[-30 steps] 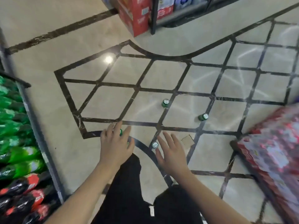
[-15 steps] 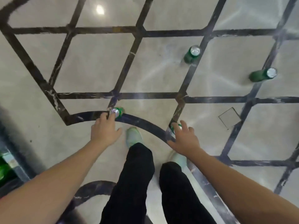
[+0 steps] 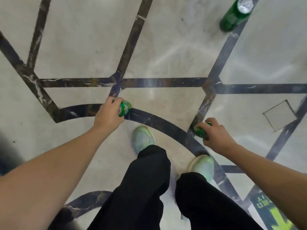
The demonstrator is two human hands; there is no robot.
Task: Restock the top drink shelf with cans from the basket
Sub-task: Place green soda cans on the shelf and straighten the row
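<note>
Floor (image 3: 166, 47): pale polished stone crossed by dark marbled bands, one curved band sweeping under both hands; I see it fill the whole view.
Trousers (image 3: 146, 188): black, wide-legged, rising from the bottom edge at centre.
Shoes (image 3: 142, 138): pale green pair, the left one ahead of the right, both standing on or beside the curved band.
Floor marking (image 3: 272, 213): yellow-green print at the lower right corner, too cut off for me to read.
Floor plate (image 3: 279, 115): small grey square set in the stone, right of the right hand.
Left hand (image 3: 108, 113): arm stretched down to the floor; fingers curled round a green can, seen from the back of the hand.
Right hand (image 3: 216, 133): also low at the floor, fingers wrapped over a second green can.
Far can (image 3: 235, 12): green, silver top, lying tilted on a dark band at the upper right, well apart from both hands.
Left can (image 3: 125, 108): green side showing past the fingers, over the curved band.
Right can (image 3: 200, 131): mostly hidden by the grip, at the band junction.
</note>
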